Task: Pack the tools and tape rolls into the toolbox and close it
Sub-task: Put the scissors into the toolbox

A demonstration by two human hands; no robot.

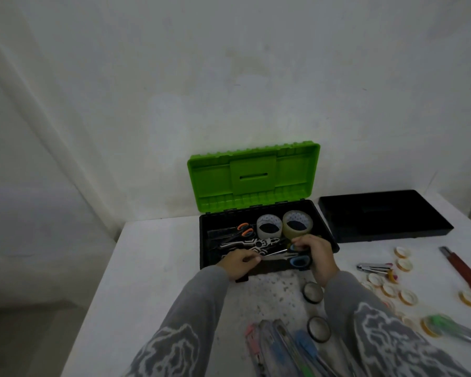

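The black toolbox [327, 232] stands open on the white table, its green lid [253, 176] upright against the wall. Inside lie orange-handled scissors [244, 230], black-and-white pliers [259, 244] and two clear tape rolls [269, 225] [297, 223]. My right hand [320, 258] grips the blue handles of a pair of scissors [299, 260] over the box's front. My left hand [238, 263] pinches the blade end of the same scissors. Black tape rolls [313, 293] [319, 328] lie on the table between my arms.
A black tray [384, 216] sits right of the toolbox. Several small yellow tape rolls [404, 263], a silver stapler-like tool [374, 267], a red-handled cutter [465, 270] and a green-handled tool [452, 329] lie at the right. Screwdrivers and cutters [280, 349] lie near the front edge.
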